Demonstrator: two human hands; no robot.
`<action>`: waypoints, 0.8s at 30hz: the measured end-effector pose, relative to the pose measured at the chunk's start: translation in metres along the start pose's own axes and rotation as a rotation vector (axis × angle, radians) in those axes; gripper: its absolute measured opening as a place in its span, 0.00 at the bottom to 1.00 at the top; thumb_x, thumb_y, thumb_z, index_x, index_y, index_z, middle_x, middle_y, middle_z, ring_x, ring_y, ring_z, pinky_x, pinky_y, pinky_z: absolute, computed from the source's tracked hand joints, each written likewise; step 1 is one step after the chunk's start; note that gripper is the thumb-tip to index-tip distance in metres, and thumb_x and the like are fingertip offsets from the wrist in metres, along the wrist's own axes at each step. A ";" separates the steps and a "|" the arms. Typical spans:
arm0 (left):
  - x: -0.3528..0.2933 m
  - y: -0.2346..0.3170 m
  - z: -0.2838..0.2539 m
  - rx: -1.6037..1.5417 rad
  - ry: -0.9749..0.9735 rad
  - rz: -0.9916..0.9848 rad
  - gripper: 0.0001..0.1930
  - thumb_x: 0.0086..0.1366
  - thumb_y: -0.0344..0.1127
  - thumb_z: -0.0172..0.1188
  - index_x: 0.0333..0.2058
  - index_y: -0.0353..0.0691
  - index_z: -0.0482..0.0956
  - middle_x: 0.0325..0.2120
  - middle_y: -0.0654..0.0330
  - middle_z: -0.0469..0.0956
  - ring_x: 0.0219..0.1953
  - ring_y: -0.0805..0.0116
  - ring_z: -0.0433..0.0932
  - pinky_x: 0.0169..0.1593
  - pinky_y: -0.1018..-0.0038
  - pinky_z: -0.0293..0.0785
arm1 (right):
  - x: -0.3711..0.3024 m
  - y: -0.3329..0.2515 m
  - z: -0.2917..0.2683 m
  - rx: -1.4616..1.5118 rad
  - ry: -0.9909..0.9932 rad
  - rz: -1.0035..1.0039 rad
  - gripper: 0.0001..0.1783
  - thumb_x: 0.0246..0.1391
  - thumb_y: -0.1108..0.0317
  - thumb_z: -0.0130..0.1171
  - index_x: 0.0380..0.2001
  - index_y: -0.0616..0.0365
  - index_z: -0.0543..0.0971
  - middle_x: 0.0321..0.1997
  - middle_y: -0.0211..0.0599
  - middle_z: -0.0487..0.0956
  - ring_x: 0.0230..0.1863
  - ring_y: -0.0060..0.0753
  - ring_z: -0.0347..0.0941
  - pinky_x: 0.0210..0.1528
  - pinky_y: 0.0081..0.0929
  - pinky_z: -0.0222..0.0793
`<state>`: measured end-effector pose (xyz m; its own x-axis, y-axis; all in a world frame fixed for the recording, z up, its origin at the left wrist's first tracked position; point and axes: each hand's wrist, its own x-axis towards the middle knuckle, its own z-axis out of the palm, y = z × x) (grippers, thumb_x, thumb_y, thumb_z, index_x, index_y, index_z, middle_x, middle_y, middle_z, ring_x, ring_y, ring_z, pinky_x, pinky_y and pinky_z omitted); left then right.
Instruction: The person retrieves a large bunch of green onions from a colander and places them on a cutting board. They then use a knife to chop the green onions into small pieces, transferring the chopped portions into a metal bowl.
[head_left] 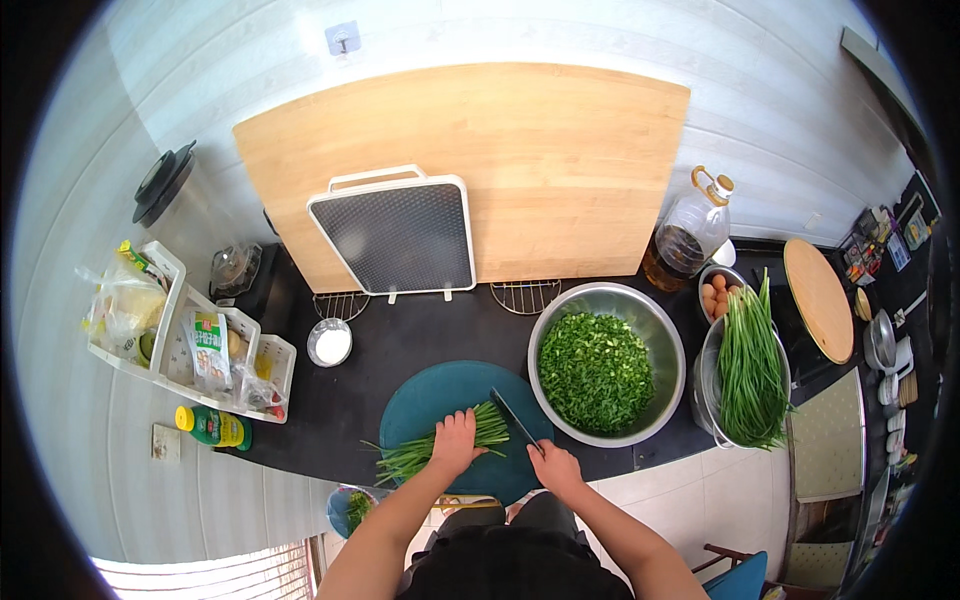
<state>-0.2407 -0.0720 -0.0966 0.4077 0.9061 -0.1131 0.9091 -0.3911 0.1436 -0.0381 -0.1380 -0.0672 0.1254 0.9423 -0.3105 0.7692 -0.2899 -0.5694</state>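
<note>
A bundle of garlic chives (408, 460) lies across a round dark green cutting board (425, 388). My left hand (455, 443) presses down on the bundle, its fingers curved over the stalks. My right hand (553, 465) grips a knife (512, 412) by its handle. The blade stands beside the right-hand end of the bundle; whether it touches the stalks I cannot tell. Right of the board, a wide steel bowl (672, 375) holds a heap of chopped green chives (595, 372).
More long chives (752, 372) fill a pot at the right, near a bowl of brown eggs (716, 297) and an oil jug (690, 232). A small dish of white powder (330, 344) stands behind the board. At left are a white basket (172, 375) and a green bottle (222, 427).
</note>
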 end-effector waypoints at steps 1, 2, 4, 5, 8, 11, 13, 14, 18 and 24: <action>0.000 0.001 -0.001 0.008 0.021 -0.006 0.45 0.43 0.53 0.68 0.54 0.32 0.59 0.40 0.54 0.68 0.42 0.58 0.69 0.43 0.64 0.68 | 0.004 0.002 0.005 0.001 -0.001 -0.016 0.18 0.56 0.53 0.48 0.32 0.58 0.74 0.26 0.52 0.78 0.31 0.58 0.74 0.36 0.48 0.70; 0.000 0.001 0.000 -0.001 0.001 -0.025 0.45 0.43 0.53 0.68 0.54 0.32 0.59 0.40 0.54 0.67 0.42 0.58 0.69 0.43 0.64 0.68 | 0.005 0.003 0.009 0.004 -0.002 -0.030 0.17 0.56 0.54 0.47 0.31 0.58 0.73 0.25 0.52 0.77 0.30 0.59 0.74 0.35 0.49 0.70; 0.001 0.001 0.004 -0.020 -0.038 -0.059 0.45 0.42 0.54 0.69 0.53 0.32 0.60 0.40 0.54 0.67 0.42 0.59 0.69 0.43 0.63 0.68 | -0.003 0.003 0.020 -0.030 -0.004 -0.060 0.15 0.56 0.56 0.47 0.29 0.58 0.72 0.24 0.53 0.77 0.29 0.59 0.74 0.33 0.50 0.70; 0.000 -0.001 0.004 -0.035 -0.043 -0.064 0.45 0.42 0.54 0.69 0.53 0.32 0.60 0.41 0.54 0.67 0.43 0.58 0.69 0.44 0.62 0.67 | -0.005 0.002 0.023 -0.048 -0.004 -0.073 0.14 0.56 0.58 0.47 0.28 0.58 0.72 0.24 0.53 0.77 0.28 0.59 0.73 0.32 0.50 0.69; -0.006 -0.001 -0.008 -0.036 -0.067 -0.076 0.48 0.39 0.55 0.70 0.54 0.32 0.59 0.43 0.53 0.67 0.45 0.57 0.68 0.48 0.59 0.66 | -0.005 0.000 0.020 -0.063 -0.006 -0.084 0.14 0.55 0.59 0.47 0.28 0.58 0.73 0.24 0.52 0.77 0.27 0.59 0.73 0.32 0.50 0.70; -0.005 0.002 -0.028 -0.018 -0.095 -0.097 0.50 0.37 0.55 0.71 0.55 0.31 0.58 0.45 0.52 0.67 0.47 0.56 0.68 0.52 0.56 0.63 | -0.001 0.000 0.018 -0.078 0.031 -0.065 0.14 0.53 0.59 0.48 0.28 0.59 0.74 0.24 0.52 0.77 0.28 0.58 0.74 0.33 0.49 0.70; -0.003 -0.003 -0.022 -0.116 -0.105 -0.113 0.52 0.36 0.56 0.72 0.55 0.31 0.58 0.47 0.51 0.66 0.48 0.55 0.67 0.55 0.56 0.60 | 0.000 -0.004 0.014 -0.080 0.033 -0.006 0.14 0.52 0.59 0.49 0.29 0.58 0.75 0.25 0.52 0.77 0.29 0.57 0.74 0.34 0.48 0.70; -0.004 -0.006 -0.019 -0.120 -0.098 -0.094 0.52 0.37 0.56 0.72 0.55 0.31 0.58 0.46 0.51 0.66 0.48 0.55 0.67 0.54 0.56 0.61 | -0.001 -0.007 0.014 -0.079 0.035 0.025 0.14 0.52 0.59 0.49 0.29 0.58 0.75 0.25 0.52 0.77 0.30 0.57 0.74 0.35 0.48 0.70; -0.014 -0.015 -0.009 -0.114 0.014 0.006 0.49 0.40 0.53 0.70 0.55 0.30 0.58 0.45 0.52 0.66 0.47 0.57 0.67 0.51 0.59 0.62 | -0.008 -0.018 0.017 -0.077 0.076 0.072 0.18 0.56 0.54 0.48 0.33 0.57 0.76 0.25 0.51 0.78 0.30 0.57 0.74 0.35 0.47 0.70; -0.016 -0.019 0.008 -0.075 0.069 0.075 0.42 0.46 0.50 0.67 0.53 0.29 0.59 0.43 0.53 0.66 0.45 0.58 0.66 0.47 0.63 0.64 | -0.019 -0.048 -0.006 -0.025 0.133 0.013 0.16 0.58 0.55 0.47 0.33 0.57 0.75 0.23 0.50 0.77 0.28 0.58 0.74 0.32 0.48 0.69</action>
<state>-0.2634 -0.0801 -0.1059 0.4650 0.8847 -0.0322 0.8663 -0.4473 0.2221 -0.0732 -0.1413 -0.0292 0.2162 0.9529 -0.2127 0.7822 -0.2994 -0.5463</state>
